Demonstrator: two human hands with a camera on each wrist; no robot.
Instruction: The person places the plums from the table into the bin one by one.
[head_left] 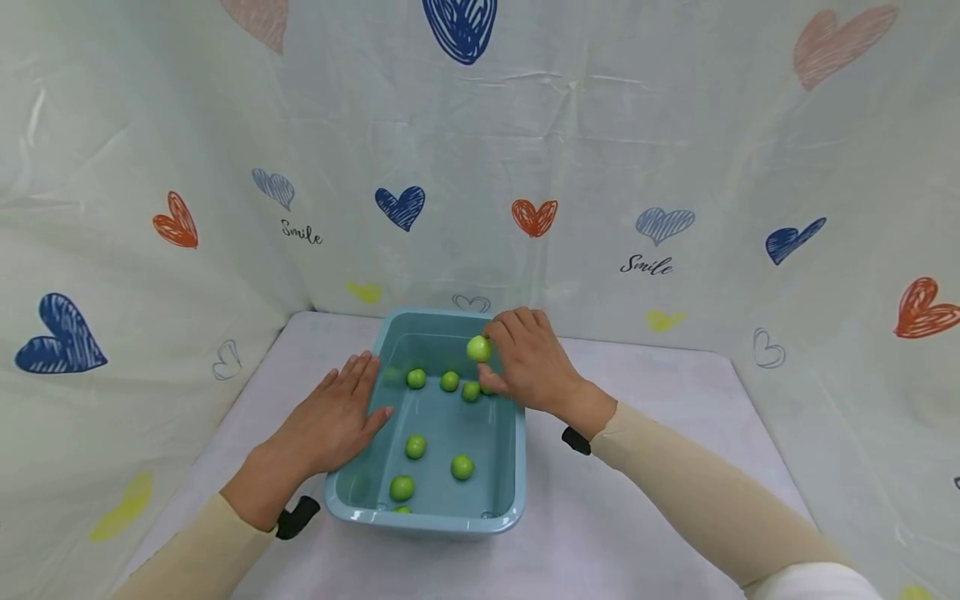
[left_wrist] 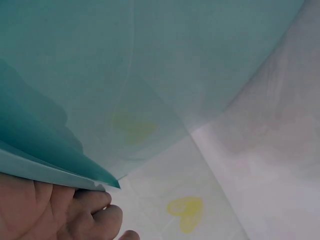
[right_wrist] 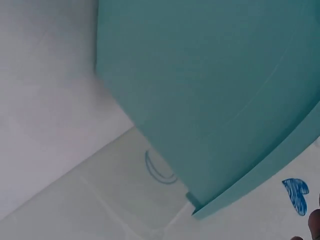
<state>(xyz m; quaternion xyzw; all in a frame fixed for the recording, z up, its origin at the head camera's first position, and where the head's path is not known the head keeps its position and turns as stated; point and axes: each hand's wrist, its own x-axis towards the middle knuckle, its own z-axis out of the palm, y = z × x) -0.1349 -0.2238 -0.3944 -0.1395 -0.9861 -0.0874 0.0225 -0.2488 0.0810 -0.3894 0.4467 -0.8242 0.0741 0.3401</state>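
A blue-green plastic basin stands on the table with several small round green fruits inside, among them one fruit near the front right. Over the basin's far right part, my right hand pinches a green fruit between thumb and fingers, above the others. My left hand rests on the basin's left rim, fingers extended forward and thumb over the inside edge. Seen from the left wrist, the fingers lie against the rim. Only fingertips show in the right wrist view, beside the basin's outer wall.
White covering spreads over the table around the basin. Behind and at both sides hangs a pale curtain printed with hearts and the word Smile. A black band sits on the left wrist, another band on the right.
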